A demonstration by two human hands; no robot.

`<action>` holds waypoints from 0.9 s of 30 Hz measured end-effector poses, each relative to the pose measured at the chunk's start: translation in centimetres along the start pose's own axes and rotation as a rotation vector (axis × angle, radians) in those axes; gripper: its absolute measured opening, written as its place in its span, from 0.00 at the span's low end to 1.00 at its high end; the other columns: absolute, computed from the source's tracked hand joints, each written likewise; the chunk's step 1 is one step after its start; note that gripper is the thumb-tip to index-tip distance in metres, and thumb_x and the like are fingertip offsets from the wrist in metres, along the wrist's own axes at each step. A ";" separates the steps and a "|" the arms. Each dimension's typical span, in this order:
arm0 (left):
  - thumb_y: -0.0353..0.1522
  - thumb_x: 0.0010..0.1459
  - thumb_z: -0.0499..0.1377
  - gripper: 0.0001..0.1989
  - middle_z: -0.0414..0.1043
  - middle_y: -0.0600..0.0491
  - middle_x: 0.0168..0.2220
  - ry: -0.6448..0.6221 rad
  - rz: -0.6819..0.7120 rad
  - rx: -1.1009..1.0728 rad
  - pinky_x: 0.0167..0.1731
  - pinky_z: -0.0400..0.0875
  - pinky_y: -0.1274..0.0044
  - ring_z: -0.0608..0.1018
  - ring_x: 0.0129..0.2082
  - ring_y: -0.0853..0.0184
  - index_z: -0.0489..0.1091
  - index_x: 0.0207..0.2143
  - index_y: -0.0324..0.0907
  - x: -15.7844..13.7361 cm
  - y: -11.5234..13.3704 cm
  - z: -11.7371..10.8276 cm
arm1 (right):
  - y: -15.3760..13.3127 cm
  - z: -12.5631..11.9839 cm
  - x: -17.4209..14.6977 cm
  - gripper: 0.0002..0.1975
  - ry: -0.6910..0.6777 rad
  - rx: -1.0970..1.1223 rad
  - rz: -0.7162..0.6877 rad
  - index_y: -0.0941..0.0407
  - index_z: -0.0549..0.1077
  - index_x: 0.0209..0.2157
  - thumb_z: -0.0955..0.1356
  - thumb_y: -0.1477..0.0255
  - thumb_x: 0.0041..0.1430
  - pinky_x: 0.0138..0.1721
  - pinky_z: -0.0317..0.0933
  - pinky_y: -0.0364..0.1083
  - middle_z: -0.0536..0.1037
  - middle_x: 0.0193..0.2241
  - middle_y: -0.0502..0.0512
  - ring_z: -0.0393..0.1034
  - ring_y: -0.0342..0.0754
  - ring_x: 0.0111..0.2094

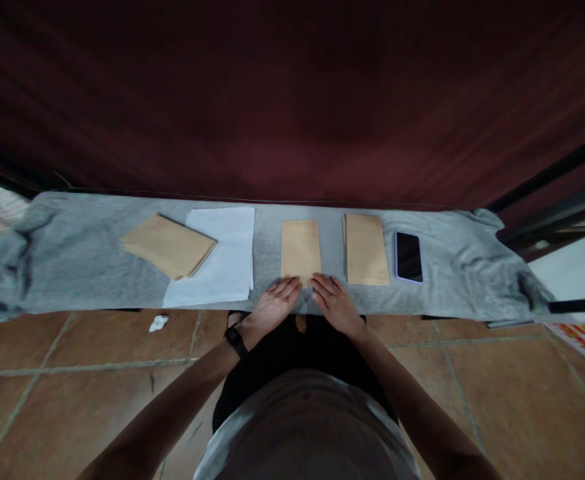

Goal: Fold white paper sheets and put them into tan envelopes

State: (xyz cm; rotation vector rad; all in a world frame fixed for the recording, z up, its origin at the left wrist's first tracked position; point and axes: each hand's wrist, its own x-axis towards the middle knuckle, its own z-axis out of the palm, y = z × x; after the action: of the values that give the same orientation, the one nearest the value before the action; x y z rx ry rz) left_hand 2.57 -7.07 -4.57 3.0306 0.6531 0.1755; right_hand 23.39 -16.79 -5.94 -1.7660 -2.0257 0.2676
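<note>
A brown paper envelope (300,248) with small red print lies lengthwise in front of me on a grey cloth. My left hand (277,303), with a dark band on its wrist, rests its outstretched fingers on the near left corner of this envelope. On the near right corner lie the fingers of my right hand (336,303), slightly apart. Both hands are open and press down from above; the fingertips hide part of the envelope's near edge. To the right is a neat stack of brown envelopes (366,250).
More brown envelopes (170,245) lie askew at left, overlapping white paper sheets (227,253). A phone (408,257) lies right of the stack. The grey cloth (452,260) covers a narrow bench before a dark red curtain (292,120). A crumpled white scrap (158,323) is on the tiled floor.
</note>
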 end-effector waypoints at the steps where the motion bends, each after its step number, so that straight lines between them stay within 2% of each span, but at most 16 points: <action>1: 0.28 0.69 0.48 0.23 0.65 0.45 0.65 0.021 -0.011 -0.019 0.64 0.62 0.66 0.66 0.66 0.61 0.60 0.65 0.41 0.0 0.4 0.2 | 0.3 0.1 0.3 0.22 -0.005 -0.014 0.002 0.56 0.66 0.64 0.56 0.67 0.74 0.68 0.50 0.58 0.67 0.65 0.59 0.60 0.51 0.66; 4: 0.39 0.70 0.50 0.26 0.60 0.46 0.68 0.044 -0.058 -0.045 0.66 0.57 0.61 0.62 0.68 0.55 0.58 0.68 0.41 -0.1 1.6 0.7 | 1.1 0.6 1.7 0.24 -0.004 -0.069 0.024 0.58 0.64 0.65 0.56 0.67 0.74 0.69 0.48 0.59 0.64 0.67 0.59 0.57 0.53 0.67; 7: 0.45 0.68 0.52 0.31 0.54 0.49 0.71 0.019 -0.078 -0.039 0.66 0.55 0.59 0.59 0.69 0.52 0.55 0.69 0.45 0.0 2.4 0.8 | 1.9 1.1 3.4 0.25 0.009 -0.114 0.054 0.57 0.61 0.67 0.56 0.67 0.74 0.69 0.46 0.60 0.61 0.68 0.58 0.55 0.54 0.69; 12: 0.47 0.69 0.50 0.30 0.53 0.52 0.71 -0.008 -0.102 -0.037 0.65 0.55 0.58 0.61 0.68 0.52 0.56 0.69 0.50 0.5 2.3 0.8 | 3.2 2.1 6.5 0.27 0.038 -0.150 0.147 0.58 0.58 0.69 0.56 0.65 0.73 0.70 0.45 0.60 0.58 0.69 0.59 0.52 0.56 0.70; 20: 0.48 0.68 0.51 0.29 0.53 0.53 0.71 0.011 -0.107 -0.054 0.65 0.54 0.59 0.61 0.68 0.53 0.58 0.68 0.52 0.5 2.2 1.3 | 5.7 2.9 11.3 0.28 0.100 -0.155 0.187 0.58 0.58 0.69 0.55 0.64 0.72 0.69 0.43 0.62 0.59 0.69 0.61 0.52 0.57 0.69; 27: 0.49 0.68 0.50 0.30 0.52 0.54 0.72 0.001 -0.114 -0.044 0.65 0.55 0.59 0.60 0.68 0.52 0.57 0.69 0.52 0.4 2.1 1.5 | 7.1 2.5 13.8 0.29 0.052 -0.178 0.224 0.61 0.56 0.69 0.54 0.63 0.72 0.69 0.41 0.61 0.56 0.70 0.61 0.50 0.59 0.70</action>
State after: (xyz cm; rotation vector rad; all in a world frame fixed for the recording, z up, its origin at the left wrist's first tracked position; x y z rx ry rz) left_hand 4.02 -8.86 -5.90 2.9409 0.8088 0.1844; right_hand 27.36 -1.84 -8.37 -2.0905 -1.8665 0.1094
